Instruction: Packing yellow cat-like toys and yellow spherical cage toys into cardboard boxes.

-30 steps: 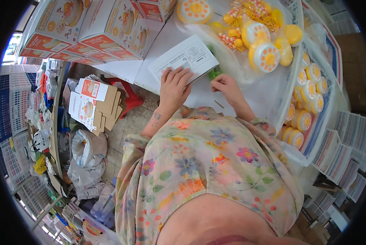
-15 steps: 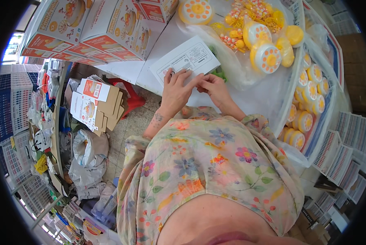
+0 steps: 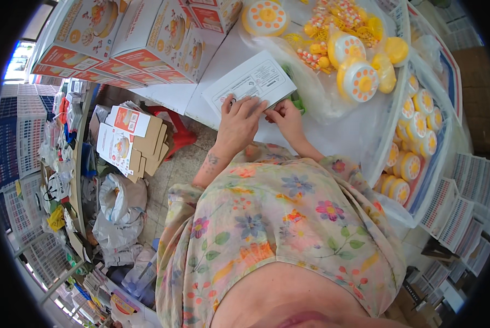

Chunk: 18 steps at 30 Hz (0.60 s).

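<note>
A small white cardboard box (image 3: 250,82) with dark printing on its top face lies at an angle near the table's front edge. My left hand (image 3: 238,121) grips its near side, fingers bent over the top face and thumb pointing toward my right hand. At the near right corner, the fingers of my right hand (image 3: 286,121) are pinched together against the box edge; whatever is between their tips is hidden. Something green (image 3: 298,104) shows just beyond the box's right end, partly covered by it.
Printed white and red boxes (image 3: 152,41) are stacked at the far left. Yellow and white round toys (image 3: 360,80) and small yellow pieces lie in clear plastic at the far right. A plastic-lined bin (image 3: 428,180) holds more toys. Flattened cartons (image 3: 132,139) rest beside a red stool (image 3: 182,134).
My right hand has shifted slightly left and down at the box's corner, its fingers drawn closer to the edge. My left hand stays on the box, slightly lower in view.
</note>
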Each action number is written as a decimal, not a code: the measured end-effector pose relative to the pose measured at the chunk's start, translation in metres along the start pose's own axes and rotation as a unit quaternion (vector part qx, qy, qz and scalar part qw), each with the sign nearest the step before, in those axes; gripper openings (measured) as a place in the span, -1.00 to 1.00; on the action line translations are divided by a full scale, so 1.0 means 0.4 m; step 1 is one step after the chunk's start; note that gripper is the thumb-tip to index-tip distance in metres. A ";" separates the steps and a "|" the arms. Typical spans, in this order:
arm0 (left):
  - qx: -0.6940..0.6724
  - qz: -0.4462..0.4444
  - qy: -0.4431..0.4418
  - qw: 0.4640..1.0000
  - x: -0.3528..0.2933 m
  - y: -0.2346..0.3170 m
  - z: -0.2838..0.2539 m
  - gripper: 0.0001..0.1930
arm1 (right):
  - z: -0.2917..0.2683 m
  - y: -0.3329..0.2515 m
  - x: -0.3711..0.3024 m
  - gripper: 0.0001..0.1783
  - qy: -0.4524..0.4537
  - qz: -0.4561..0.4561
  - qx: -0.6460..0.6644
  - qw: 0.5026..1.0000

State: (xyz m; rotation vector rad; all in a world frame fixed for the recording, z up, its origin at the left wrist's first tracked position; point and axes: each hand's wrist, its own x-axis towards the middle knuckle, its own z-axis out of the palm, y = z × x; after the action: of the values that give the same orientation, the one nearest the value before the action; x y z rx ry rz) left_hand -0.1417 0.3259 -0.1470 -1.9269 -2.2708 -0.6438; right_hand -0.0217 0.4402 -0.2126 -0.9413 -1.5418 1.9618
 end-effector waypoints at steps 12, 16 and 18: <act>-0.203 -0.165 0.185 0.947 -0.056 -0.051 -0.024 -0.48 | -0.123 0.115 0.064 -0.77 0.078 0.021 0.003 0.997; -0.401 -0.423 0.192 0.790 -0.052 -0.100 -0.029 -0.47 | -0.153 0.031 0.082 -0.68 0.110 0.049 0.042 0.992; -0.486 -0.496 0.166 0.700 -0.055 -0.115 -0.034 -0.45 | -0.153 0.011 0.082 -0.65 0.073 0.128 0.062 0.987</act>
State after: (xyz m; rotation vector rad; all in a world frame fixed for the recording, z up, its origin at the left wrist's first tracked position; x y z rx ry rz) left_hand -0.1842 0.2954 -0.1538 -0.2294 -2.7383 -2.4137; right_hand 0.0032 0.5022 -0.2326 -1.2508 -1.2540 2.0810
